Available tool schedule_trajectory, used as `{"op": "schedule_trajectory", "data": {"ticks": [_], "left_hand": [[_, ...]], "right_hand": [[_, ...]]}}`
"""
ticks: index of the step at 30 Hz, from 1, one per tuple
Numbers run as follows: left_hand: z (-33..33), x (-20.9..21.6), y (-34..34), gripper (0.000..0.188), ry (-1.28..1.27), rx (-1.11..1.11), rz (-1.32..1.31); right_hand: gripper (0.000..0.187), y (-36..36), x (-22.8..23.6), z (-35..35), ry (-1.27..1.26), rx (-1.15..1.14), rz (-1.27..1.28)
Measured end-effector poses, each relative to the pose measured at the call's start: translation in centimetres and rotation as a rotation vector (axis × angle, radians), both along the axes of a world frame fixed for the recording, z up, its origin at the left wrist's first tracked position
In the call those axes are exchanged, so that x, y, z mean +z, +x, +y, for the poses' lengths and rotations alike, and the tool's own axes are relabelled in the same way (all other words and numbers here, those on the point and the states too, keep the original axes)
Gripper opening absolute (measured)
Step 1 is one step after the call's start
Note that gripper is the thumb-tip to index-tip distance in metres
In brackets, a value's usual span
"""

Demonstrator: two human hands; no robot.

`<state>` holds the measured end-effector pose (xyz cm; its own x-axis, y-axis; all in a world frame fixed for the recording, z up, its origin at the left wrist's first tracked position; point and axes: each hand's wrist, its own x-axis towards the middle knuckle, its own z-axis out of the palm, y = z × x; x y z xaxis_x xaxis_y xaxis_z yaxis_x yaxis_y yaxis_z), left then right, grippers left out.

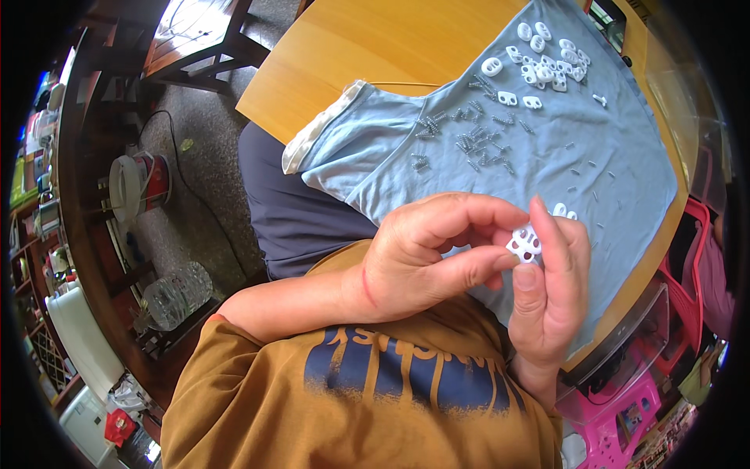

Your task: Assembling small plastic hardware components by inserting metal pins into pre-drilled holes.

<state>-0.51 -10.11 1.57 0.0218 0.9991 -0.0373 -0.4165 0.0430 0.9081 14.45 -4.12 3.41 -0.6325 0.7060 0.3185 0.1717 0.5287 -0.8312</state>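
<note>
Between both hands, above the near part of a light blue cloth [547, 148], is a small white plastic cord lock [524, 244] with holes through it. Thumb and fingers of my left hand [437, 246] pinch it from the left. My right hand [556, 273] closes on it from the other side, its thumb below and a finger raised behind. Part of the piece is hidden by fingertips. More white cord lock pieces [551, 70] lie heaped at the far side of the cloth. Many small metal springs [480, 141] are scattered nearer. Other white pieces [564, 211] show just behind my right hand.
The cloth lies over a yellow wooden table [328, 59]. A single small white plunger-shaped part [600, 100] lies right of the heap. On my left stand a wooden stool [199, 39] and a bucket [129, 187]. A pink plastic stool [621, 426] stands at lower right.
</note>
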Motion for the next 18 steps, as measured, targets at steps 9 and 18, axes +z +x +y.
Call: {"op": "schedule_trajectory", "data": {"ticks": [9, 18], "left_hand": [[-0.56, -0.58, 0.4, 0.031, 0.025, 0.007, -0.009], [-0.3, -0.44, 0.19, 0.029, 0.029, -0.012, -0.056]], "right_hand": [[0.039, 0.01, 0.15, -1.0, -0.115, -0.063, -0.058], [0.033, -0.05, -0.57, -0.5, -0.059, -0.019, 0.082]]}}
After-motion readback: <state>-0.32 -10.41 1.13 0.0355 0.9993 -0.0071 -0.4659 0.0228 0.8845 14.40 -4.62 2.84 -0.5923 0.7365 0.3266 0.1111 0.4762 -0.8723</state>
